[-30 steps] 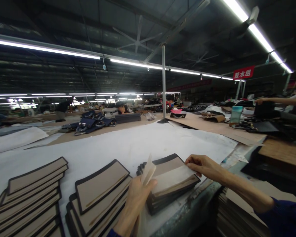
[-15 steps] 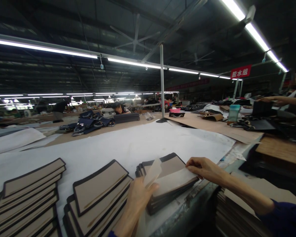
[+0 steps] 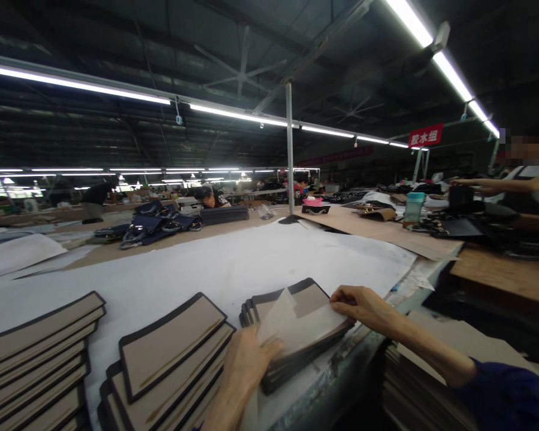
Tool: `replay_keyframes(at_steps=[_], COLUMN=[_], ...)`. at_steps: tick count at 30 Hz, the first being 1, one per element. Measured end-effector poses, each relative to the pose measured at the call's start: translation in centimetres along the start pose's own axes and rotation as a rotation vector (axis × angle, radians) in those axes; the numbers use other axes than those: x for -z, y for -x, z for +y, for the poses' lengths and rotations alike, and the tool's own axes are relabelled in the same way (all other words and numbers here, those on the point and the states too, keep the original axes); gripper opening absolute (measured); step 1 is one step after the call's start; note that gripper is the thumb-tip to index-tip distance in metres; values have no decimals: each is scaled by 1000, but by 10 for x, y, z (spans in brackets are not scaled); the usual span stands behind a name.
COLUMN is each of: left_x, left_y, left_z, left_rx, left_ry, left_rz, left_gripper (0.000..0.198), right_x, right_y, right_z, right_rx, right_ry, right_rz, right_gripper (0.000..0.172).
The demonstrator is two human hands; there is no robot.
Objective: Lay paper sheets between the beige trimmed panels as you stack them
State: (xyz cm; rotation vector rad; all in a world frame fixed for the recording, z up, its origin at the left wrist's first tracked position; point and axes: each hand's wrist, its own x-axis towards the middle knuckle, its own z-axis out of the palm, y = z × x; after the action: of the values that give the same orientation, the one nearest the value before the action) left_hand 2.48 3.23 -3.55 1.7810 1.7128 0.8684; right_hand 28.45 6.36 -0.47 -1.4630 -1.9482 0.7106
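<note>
A stack of tan panels with black borders [image 3: 305, 293] lies near the table's front edge. A thin pale sheet [image 3: 296, 326] lies on top of it, its left corner curled up. My left hand [image 3: 249, 362] pinches the sheet's near left edge. My right hand [image 3: 363, 302] presses its fingers on the sheet's right edge, against the stack.
Two more fanned stacks of the same panels, one [image 3: 170, 353] in the middle and another [image 3: 36, 359] at the left, lie on the white paper-covered table [image 3: 233, 257]. Dark blue bags [image 3: 157, 224] lie farther back. A person [image 3: 521, 185] works at the right, by a teal cup [image 3: 414, 206].
The raised sheet has come down flatter onto the stack. My left hand has sunk with it; my right hand stays at the sheet's right edge. The view has shifted slightly right.
</note>
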Motion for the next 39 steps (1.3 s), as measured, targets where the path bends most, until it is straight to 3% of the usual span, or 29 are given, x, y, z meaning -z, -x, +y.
replay_keyframes(at_steps=[11,28,34,39], left_x=[-3,-3,-5,-6], left_y=[-5,-5,-7,-9], left_z=[-8,-8,-12,-13], left_rx=[-38,-12,-18,-9], left_ry=[-21,-71,-92,-81], left_rz=[-33,-27,14,20], left_gripper=[12,16,21,24], right_x=[1,-5,0,2], right_y=[7,4,0,-1], right_z=[-11,4,20,19], right_rx=[0,15,2,-33], right_ry=[135,148,99,59], right_rz=[68,51,92,112], right_gripper=[16,11,44,36])
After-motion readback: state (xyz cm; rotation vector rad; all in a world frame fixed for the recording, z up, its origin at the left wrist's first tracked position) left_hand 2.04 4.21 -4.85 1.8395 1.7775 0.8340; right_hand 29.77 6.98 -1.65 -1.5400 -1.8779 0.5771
